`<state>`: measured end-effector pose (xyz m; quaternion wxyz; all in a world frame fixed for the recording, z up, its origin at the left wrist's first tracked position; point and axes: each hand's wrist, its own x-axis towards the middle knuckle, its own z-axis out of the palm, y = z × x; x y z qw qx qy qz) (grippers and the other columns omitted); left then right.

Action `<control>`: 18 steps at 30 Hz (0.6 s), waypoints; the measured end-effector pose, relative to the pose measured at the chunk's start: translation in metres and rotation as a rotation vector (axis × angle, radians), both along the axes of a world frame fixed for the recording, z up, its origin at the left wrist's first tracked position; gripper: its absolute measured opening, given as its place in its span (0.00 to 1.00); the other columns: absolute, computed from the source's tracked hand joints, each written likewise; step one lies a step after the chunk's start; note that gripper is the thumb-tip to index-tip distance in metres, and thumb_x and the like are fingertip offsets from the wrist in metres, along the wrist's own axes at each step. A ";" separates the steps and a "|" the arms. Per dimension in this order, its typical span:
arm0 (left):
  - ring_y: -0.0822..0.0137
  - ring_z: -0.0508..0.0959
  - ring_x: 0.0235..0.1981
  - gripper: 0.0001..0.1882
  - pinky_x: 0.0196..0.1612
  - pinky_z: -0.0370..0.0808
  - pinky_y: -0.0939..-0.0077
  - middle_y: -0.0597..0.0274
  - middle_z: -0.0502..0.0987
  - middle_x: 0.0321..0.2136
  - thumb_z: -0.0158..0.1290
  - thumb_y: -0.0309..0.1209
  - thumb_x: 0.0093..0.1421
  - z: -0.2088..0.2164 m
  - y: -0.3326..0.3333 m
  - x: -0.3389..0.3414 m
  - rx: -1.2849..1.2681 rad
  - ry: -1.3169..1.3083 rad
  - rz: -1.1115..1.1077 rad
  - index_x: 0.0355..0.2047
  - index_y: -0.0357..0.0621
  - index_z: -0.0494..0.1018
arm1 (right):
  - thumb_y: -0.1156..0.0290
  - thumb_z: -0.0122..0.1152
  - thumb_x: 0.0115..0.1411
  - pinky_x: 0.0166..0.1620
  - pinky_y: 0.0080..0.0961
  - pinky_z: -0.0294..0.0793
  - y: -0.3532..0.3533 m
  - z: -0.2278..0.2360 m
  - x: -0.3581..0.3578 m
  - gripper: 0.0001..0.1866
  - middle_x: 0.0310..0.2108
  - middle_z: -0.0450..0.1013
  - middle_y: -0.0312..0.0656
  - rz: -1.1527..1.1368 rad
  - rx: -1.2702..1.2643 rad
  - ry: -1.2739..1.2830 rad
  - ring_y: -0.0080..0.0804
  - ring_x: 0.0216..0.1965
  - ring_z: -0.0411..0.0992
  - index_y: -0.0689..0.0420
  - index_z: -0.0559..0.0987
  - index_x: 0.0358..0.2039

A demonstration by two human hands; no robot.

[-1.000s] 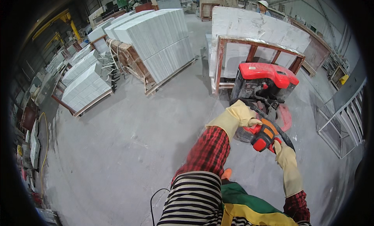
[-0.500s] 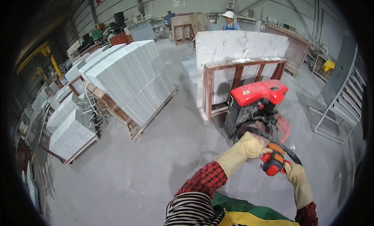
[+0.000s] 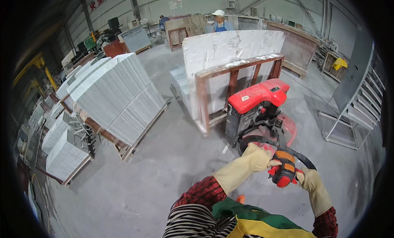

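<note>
Both my hands, in cream rubber gloves, grip the control handle [image 3: 285, 168] of an electric pallet truck. The handle has a black and orange head with red ends and a dark loop-shaped grip. My left hand [image 3: 257, 156] is closed round its left side. On the right side, next to a red lever, my right hand [image 3: 308, 181] is closed; its palm side is hidden. Beyond the hands stands the truck's red-covered body [image 3: 258, 96] with a black battery case [image 3: 236, 127]. It stands close against a reddish-brown frame [image 3: 202, 100] bearing large white slabs [image 3: 234, 49].
Stacked pale stone tiles [image 3: 117, 94] lean on a pallet at left, with a lower tile stack [image 3: 67, 158] beyond. A metal rack [image 3: 349, 114] stands at right. A person in a white hat [image 3: 221, 24] is behind the slabs; another person [image 3: 163, 22] is farther back.
The slabs, frame and tile stacks have shifted left in the view, and the truck body slightly left. An orange shoe tip now shows below my left forearm. Both hands keep their grip.
</note>
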<state>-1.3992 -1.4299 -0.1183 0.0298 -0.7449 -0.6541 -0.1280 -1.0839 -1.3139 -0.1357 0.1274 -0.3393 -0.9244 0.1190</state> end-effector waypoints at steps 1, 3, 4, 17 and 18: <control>0.53 0.83 0.26 0.29 0.31 0.74 0.52 0.58 0.82 0.22 0.48 0.66 0.63 0.010 0.003 0.000 -0.013 0.015 -0.001 0.26 0.57 0.83 | 0.46 0.59 0.65 0.28 0.49 0.72 0.009 0.005 0.002 0.27 0.19 0.72 0.55 0.030 0.016 0.011 0.60 0.23 0.74 0.58 0.77 0.23; 0.52 0.83 0.26 0.28 0.31 0.74 0.51 0.58 0.82 0.21 0.49 0.65 0.63 0.037 0.017 0.001 -0.185 -0.008 -0.007 0.26 0.57 0.83 | 0.47 0.59 0.64 0.29 0.49 0.73 0.026 0.021 0.002 0.25 0.22 0.75 0.55 0.072 0.040 0.004 0.59 0.25 0.75 0.58 0.78 0.25; 0.50 0.82 0.26 0.29 0.32 0.75 0.52 0.57 0.81 0.21 0.50 0.66 0.62 0.037 0.025 -0.007 -0.137 -0.055 -0.050 0.26 0.56 0.83 | 0.46 0.59 0.64 0.29 0.48 0.74 0.032 0.027 -0.002 0.25 0.23 0.76 0.54 0.074 0.023 -0.005 0.59 0.25 0.76 0.58 0.78 0.25; 0.51 0.83 0.33 0.38 0.41 0.77 0.56 0.54 0.83 0.27 0.42 0.71 0.63 0.078 0.096 0.026 -0.243 -0.166 0.200 0.29 0.51 0.84 | 0.47 0.46 0.71 0.45 0.45 0.77 0.136 0.084 -0.002 0.26 0.36 0.81 0.53 0.105 -0.125 -0.419 0.55 0.40 0.79 0.58 0.80 0.40; 0.51 0.83 0.33 0.38 0.41 0.77 0.55 0.55 0.83 0.26 0.42 0.71 0.63 0.081 0.104 0.038 -0.264 -0.158 0.246 0.29 0.51 0.84 | 0.47 0.45 0.71 0.45 0.44 0.77 0.150 0.080 0.004 0.26 0.37 0.81 0.53 0.161 -0.083 -0.459 0.53 0.41 0.80 0.57 0.80 0.40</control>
